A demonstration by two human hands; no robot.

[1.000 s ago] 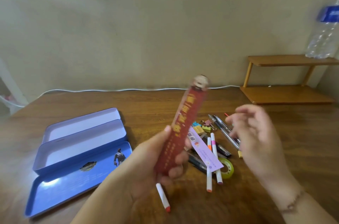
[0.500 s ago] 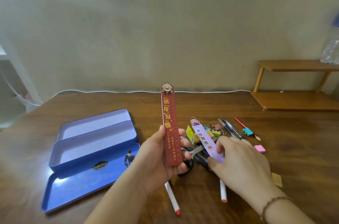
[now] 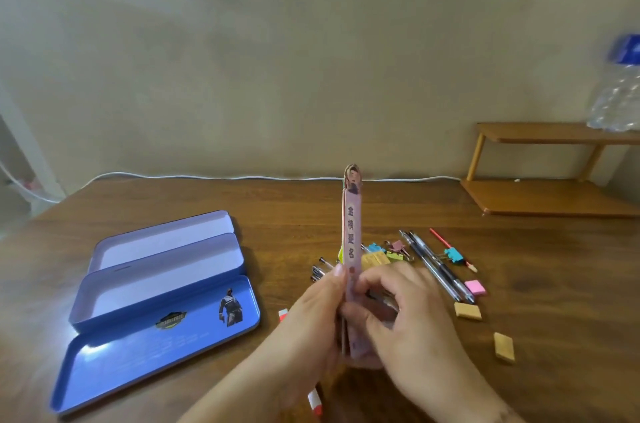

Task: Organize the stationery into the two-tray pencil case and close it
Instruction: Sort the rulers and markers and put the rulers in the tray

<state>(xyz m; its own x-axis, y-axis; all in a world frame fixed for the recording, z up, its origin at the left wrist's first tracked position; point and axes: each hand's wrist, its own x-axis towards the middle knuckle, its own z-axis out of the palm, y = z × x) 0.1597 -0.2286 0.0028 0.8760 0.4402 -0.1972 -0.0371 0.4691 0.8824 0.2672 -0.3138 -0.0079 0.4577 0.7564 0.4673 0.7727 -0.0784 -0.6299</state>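
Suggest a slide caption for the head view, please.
Both hands hold stacked bookmarks upright beside the open pencil case.

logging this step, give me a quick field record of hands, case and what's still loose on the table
left hand: grips the lower part of the upright bookmarks
right hand: pinches the same bookmarks
pencil case: open, both trays look empty
loose items: pens, binder clips, erasers
task state: nothing packed, case not closed

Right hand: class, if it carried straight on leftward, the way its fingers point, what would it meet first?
The bookmarks it already pinches, then the left hand pressed against them from the other side.
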